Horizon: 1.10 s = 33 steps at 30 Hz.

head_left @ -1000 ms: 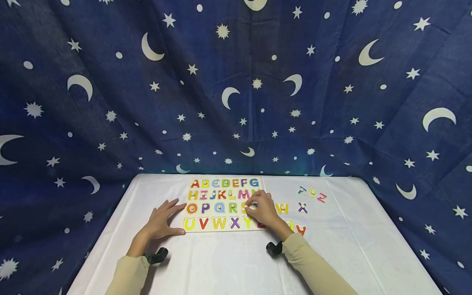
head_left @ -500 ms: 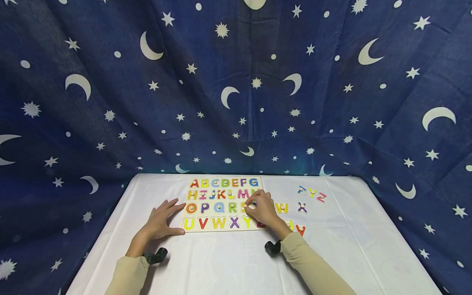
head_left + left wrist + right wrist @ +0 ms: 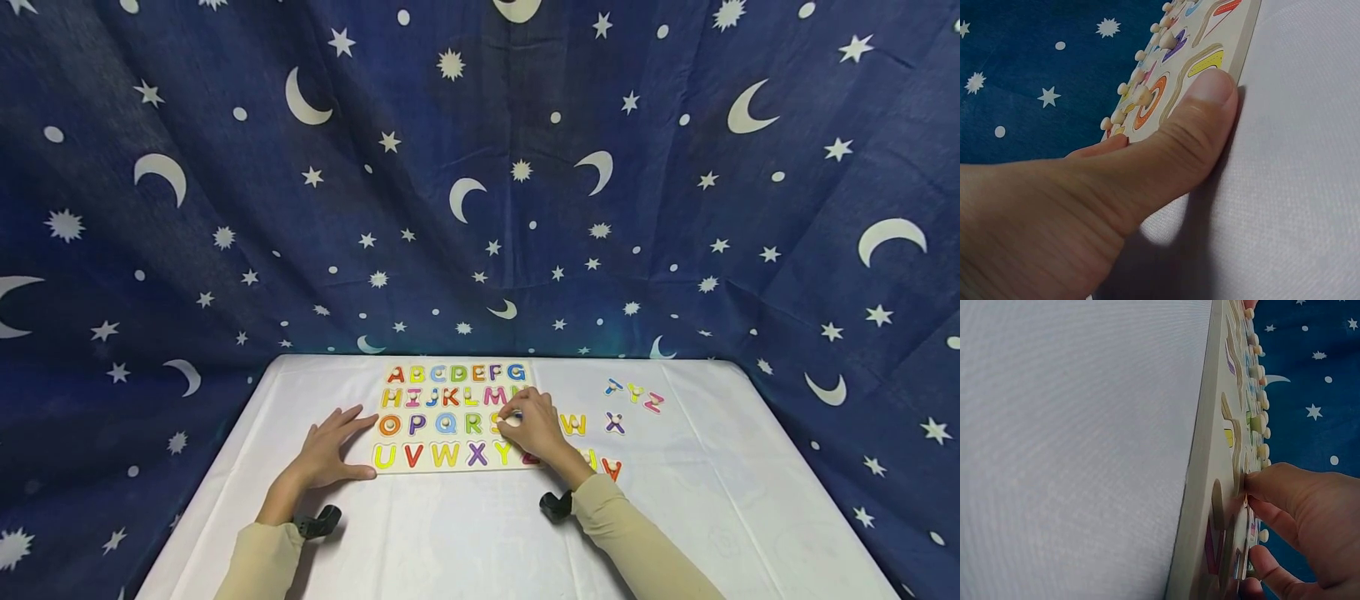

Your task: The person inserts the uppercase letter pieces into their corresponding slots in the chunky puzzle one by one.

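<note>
A wooden alphabet puzzle board (image 3: 450,469) lies on the table, with knobbed letter pieces in its upper rows. My left hand (image 3: 327,450) is spread at the board's left side, the thumb on its front corner and another fingertip by the O piece (image 3: 389,425). In the left wrist view, that thumb (image 3: 1194,125) presses on the board's edge. My right hand (image 3: 536,429) pinches the yellow-orange letter S piece (image 3: 496,424) in the third row, between thumb and index finger. Its knob is hidden by the fingers. Right of it, the T spot is partly covered by the hand.
Loose letters lie right of the board: a blue T (image 3: 613,387), a yellow Y (image 3: 636,394), a pink Z (image 3: 654,402), an orange W (image 3: 574,425), a purple X (image 3: 615,423) and a red V (image 3: 612,468). A starry blue curtain (image 3: 480,225) hangs behind the white table (image 3: 450,542).
</note>
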Motion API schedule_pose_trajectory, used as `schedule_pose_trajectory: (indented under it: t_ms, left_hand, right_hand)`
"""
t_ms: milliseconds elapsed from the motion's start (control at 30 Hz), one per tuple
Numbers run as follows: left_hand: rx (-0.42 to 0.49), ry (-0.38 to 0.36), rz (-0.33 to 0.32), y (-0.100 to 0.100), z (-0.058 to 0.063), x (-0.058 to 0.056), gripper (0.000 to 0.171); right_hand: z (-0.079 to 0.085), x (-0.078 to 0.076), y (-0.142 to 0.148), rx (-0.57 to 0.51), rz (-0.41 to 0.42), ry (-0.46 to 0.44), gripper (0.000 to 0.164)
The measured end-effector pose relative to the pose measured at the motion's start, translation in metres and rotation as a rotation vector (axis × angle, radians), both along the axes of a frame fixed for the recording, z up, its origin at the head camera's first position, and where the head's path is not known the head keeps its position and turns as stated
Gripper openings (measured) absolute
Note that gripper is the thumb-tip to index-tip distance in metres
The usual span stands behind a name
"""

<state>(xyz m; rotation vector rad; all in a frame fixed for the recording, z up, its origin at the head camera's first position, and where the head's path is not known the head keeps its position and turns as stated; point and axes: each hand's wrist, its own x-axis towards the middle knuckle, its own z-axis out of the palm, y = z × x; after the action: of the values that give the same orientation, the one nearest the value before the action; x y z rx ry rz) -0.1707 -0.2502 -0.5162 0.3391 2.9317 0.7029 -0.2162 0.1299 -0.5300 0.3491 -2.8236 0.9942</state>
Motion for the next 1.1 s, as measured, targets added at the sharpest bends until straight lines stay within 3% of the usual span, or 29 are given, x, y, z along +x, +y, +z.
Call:
schedule_pose_trajectory:
  t_ms: [167, 300, 600, 700, 867, 1100]
  left_hand:
    - [0.025, 0.0, 0.005, 0.0, -0.001, 0.001, 0.101]
    - [0.015, 0.002, 0.004, -0.001, -0.003, 0.0, 0.102]
    - [0.006, 0.007, 0.0, -0.003, -0.005, -0.001, 0.102]
    - [0.004, 0.011, -0.001, -0.002, -0.003, 0.0, 0.102]
    - [0.006, 0.011, -0.005, -0.001, -0.001, 0.0, 0.101]
    - [0.008, 0.02, -0.006, 0.001, 0.001, 0.002, 0.101]
  right_hand:
    - [0.0, -0.001, 0.001, 0.013, 0.024, 0.012, 0.008]
    - [0.006, -0.005, 0.007, 0.008, 0.086, -0.032, 0.009]
    - [0.038, -0.024, 0.042, -0.005, 0.256, -0.022, 0.025]
    - [0.045, -0.028, 0.058, 0.015, 0.243, -0.004, 0.03]
    - [0.049, -0.033, 0.082, 0.045, 0.152, -0.011, 0.036]
    - [0.036, -0.041, 0.123, -0.009, 0.073, 0.104, 0.039]
